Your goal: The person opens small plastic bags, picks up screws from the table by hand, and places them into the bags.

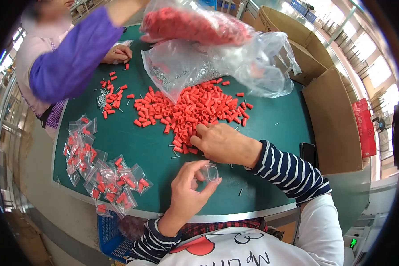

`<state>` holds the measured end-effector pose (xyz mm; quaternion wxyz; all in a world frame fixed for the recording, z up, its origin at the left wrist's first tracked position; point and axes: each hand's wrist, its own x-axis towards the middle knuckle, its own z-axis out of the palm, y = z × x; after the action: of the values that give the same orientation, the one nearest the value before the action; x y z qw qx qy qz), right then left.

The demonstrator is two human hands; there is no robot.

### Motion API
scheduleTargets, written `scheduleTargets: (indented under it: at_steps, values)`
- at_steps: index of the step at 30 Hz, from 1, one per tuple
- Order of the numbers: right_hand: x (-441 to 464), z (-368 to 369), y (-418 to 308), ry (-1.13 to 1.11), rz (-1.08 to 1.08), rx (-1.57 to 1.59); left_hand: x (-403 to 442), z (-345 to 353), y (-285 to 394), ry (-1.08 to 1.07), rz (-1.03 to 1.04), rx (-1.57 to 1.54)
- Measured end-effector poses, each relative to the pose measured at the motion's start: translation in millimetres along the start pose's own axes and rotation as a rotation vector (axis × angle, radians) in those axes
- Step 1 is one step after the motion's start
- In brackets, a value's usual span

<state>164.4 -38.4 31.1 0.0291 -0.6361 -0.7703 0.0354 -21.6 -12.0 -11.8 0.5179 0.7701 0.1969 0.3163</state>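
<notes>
My left hand [191, 188] holds a small clear plastic bag [211, 172] by its edges, with the bag's mouth spread between thumb and fingers. To the upper right of it, my right hand [221, 142] reaches into the lower right side of a heap of red plastic sleeves [188, 106]. Its thumb and forefinger are bent at the sleeves; what lies between them is hidden. A few screws [175, 154] lie beside the heap. At the lower left are several filled clear bags [115, 184] with red sleeves and screws inside.
A co-worker's purple-sleeved arm [75, 57] reaches over the far left of the green table [270, 190]. Large bags of red parts [195, 29] and screws [177, 66] lie at the back. Cardboard boxes [330, 128] and a dark phone [307, 153] are at right; a blue basket [111, 235] is below.
</notes>
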Motion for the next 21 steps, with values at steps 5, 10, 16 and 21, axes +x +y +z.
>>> scheduleTargets:
  at_steps: [5, 10, 16, 21]
  values:
    - [-12, -6, 4, 0.122, -0.004, 0.114, 0, 0, -2, 0.031, -0.002, 0.021]
    - [-33, -23, 5, 0.272, 0.052, 0.645, 2, 3, -1, 0.054, 0.019, 0.070]
    - [-55, -57, -16, 0.145, 0.073, 0.775, 4, 9, -4, 0.084, 0.110, 0.129]
    - [-54, -55, -29, 0.219, -0.065, 0.601, 4, 10, -4, 0.070, 0.127, 0.130]
